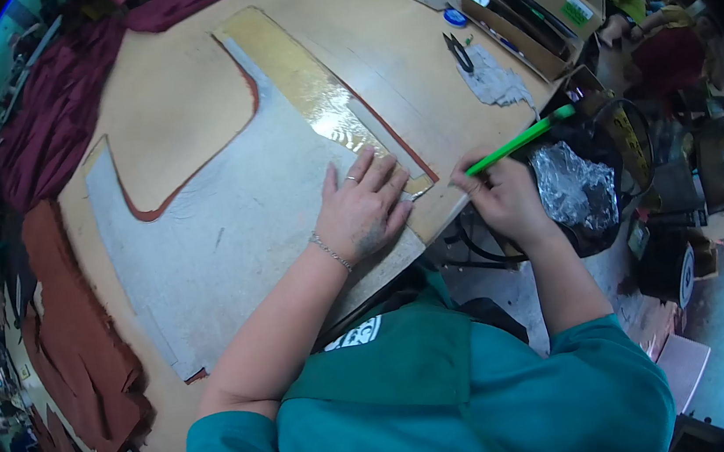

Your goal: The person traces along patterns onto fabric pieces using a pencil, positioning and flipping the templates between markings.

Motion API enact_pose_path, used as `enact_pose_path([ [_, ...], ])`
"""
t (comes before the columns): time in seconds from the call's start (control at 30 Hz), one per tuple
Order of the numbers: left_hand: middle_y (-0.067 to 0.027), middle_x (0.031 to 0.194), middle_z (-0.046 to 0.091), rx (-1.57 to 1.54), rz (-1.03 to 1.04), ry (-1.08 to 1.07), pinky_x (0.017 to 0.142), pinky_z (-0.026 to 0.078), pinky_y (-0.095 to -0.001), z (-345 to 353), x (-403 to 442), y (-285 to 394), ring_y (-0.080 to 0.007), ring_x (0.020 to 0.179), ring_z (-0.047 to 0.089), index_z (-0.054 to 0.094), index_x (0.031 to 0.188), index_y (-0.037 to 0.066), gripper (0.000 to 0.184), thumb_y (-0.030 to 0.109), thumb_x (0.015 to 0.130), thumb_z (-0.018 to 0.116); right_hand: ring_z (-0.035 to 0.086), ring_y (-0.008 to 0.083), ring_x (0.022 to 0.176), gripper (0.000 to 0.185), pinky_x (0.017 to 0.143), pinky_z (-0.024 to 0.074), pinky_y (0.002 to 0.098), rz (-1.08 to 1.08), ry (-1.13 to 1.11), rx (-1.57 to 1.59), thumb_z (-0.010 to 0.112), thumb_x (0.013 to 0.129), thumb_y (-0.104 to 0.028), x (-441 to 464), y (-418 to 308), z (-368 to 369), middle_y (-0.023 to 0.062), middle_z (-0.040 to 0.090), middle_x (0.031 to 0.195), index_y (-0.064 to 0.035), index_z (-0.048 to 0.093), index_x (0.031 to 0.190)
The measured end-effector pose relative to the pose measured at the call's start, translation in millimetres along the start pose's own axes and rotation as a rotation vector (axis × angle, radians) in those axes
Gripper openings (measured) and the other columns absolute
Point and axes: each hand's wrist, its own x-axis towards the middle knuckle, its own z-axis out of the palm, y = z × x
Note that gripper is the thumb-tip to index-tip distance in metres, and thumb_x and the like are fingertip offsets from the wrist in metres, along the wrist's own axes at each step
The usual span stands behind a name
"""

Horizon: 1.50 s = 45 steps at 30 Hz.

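My left hand (363, 203) lies flat with its fingers spread on a large grey pattern piece (221, 232), its fingertips at the edge of a shiny yellowish strip (302, 73). Reddish-brown material (149, 216) shows along the curved and right edges of the pattern. Just off the pattern's right corner, by the table edge, my right hand (500, 192) is closed round a bright green tool (525, 139). The tool slants up to the right; its tip at my fingers is too small to make out.
Black snips (458, 52) and a crumpled white cloth (495, 80) lie at the upper right, beside a cardboard box of tools (513, 29). Brown material (79, 344) and maroon cloth (58, 108) are on the left. A plastic-lined bin (577, 186) stands beyond the table's right edge.
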Motion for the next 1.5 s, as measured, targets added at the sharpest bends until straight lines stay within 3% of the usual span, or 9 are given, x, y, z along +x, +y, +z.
enact_pose_path([
  [0.13, -0.0140, 0.115, 0.051, -0.187, -0.016, 0.242, 0.090, 0.040, -0.0401, -10.8, -21.1, -18.3, -0.0297, 0.111, 0.047, 0.061, 0.103, 0.009, 0.027, 0.020, 0.078, 0.060, 0.056, 0.0137, 0.064, 0.016, 0.059, 0.0439, 0.0266, 0.032, -0.006, 0.188, 0.057, 0.085, -0.015, 33.6, -21.6, 12.5, 0.0076, 0.055, 0.068, -0.0009, 0.050, 0.087],
  [0.3, -0.0183, 0.108, 0.055, 0.110, -0.550, 0.485, 0.090, 0.038, -0.0401, -84.8, -142.1, -68.0, -0.0326, 0.105, 0.049, 0.059, 0.104, 0.002, 0.032, 0.015, 0.075, 0.063, 0.052, 0.0105, 0.067, 0.011, 0.060, 0.0434, 0.0242, 0.319, -0.067, 0.523, 0.048, 0.083, -0.003, 54.7, 24.4, 40.8, 0.0030, 0.052, 0.076, -0.0027, 0.048, 0.094],
  [0.43, -0.0212, 0.103, 0.053, 0.319, -0.995, 0.552, 0.088, 0.037, -0.0396, -110.8, -266.2, -109.3, -0.0330, 0.099, 0.050, 0.055, 0.108, -0.004, 0.040, 0.024, 0.080, 0.061, 0.058, 0.0231, 0.070, 0.014, 0.065, 0.0460, 0.0339, 0.377, -0.007, 0.179, 0.042, 0.077, -0.003, 58.4, 42.7, 52.7, 0.0155, 0.056, 0.076, 0.0040, 0.052, 0.084],
  [0.57, -0.0209, 0.097, 0.053, 0.216, -1.298, 0.454, 0.084, 0.039, -0.0390, -103.7, -282.0, -108.0, -0.0314, 0.092, 0.051, 0.053, 0.111, -0.004, 0.048, 0.034, 0.081, 0.058, 0.058, 0.0359, 0.074, 0.018, 0.069, 0.0454, 0.0396, 0.102, 0.018, -0.224, 0.044, 0.075, -0.006, 53.7, 57.2, 69.9, 0.0236, 0.057, 0.080, 0.0044, 0.055, 0.086],
  [0.73, -0.0136, 0.086, 0.054, -0.115, -1.372, 0.667, 0.074, 0.042, -0.0326, -99.8, -279.0, -123.1, -0.0230, 0.077, 0.050, 0.052, 0.105, -0.006, 0.048, 0.034, 0.080, 0.061, 0.058, 0.0377, 0.073, 0.028, 0.069, 0.0452, 0.0410, 0.357, -0.079, -0.018, 0.056, 0.074, -0.016, 65.2, 51.1, 69.1, 0.0232, 0.058, 0.076, 0.0034, 0.057, 0.094],
  [0.83, -0.0126, 0.086, 0.057, -0.362, -1.340, 0.773, 0.070, 0.044, -0.0302, -111.3, -277.2, -111.3, -0.0195, 0.075, 0.052, 0.048, 0.105, -0.006, 0.045, 0.027, 0.079, 0.063, 0.059, 0.0369, 0.074, 0.034, 0.069, 0.0454, 0.0410, 0.347, -0.112, 0.000, 0.063, 0.071, -0.020, 59.9, 34.4, 57.5, 0.0218, 0.060, 0.078, 0.0028, 0.057, 0.096],
  [1.0, -0.0147, 0.092, 0.059, -0.339, -1.118, 0.621, 0.075, 0.045, -0.0281, -96.6, -280.9, -86.6, -0.0171, 0.083, 0.057, 0.041, 0.109, -0.005, 0.045, 0.013, 0.075, 0.064, 0.053, 0.0347, 0.101, 0.054, 0.089, 0.0414, 0.0386, 0.223, -0.196, -0.300, 0.066, 0.073, -0.026, 35.9, 26.6, 43.9, 0.0243, 0.056, 0.103, 0.0058, 0.048, 0.113],
  [1.3, -0.0170, 0.101, 0.055, -0.668, -1.131, 0.593, 0.079, 0.045, -0.0312, -102.9, -288.6, -72.3, -0.0228, 0.090, 0.055, 0.042, 0.111, -0.004, 0.050, 0.009, 0.069, 0.066, 0.052, 0.0359, 0.101, 0.061, 0.088, 0.0419, 0.0381, 0.305, -0.258, -0.379, 0.069, 0.070, -0.030, 30.1, 17.3, 34.1, 0.0250, 0.053, 0.108, 0.0064, 0.048, 0.115],
  [1.5, -0.0191, 0.103, 0.047, -0.131, -1.131, 0.397, 0.085, 0.041, -0.0354, -100.7, -271.0, -54.7, -0.0302, 0.094, 0.049, 0.043, 0.111, -0.005, 0.055, 0.013, 0.066, 0.067, 0.054, 0.0348, 0.097, 0.062, 0.085, 0.0433, 0.0380, 0.306, -0.206, -0.497, 0.072, 0.067, -0.032, 22.4, 14.3, 26.2, 0.0222, 0.053, 0.102, 0.0019, 0.050, 0.115],
])
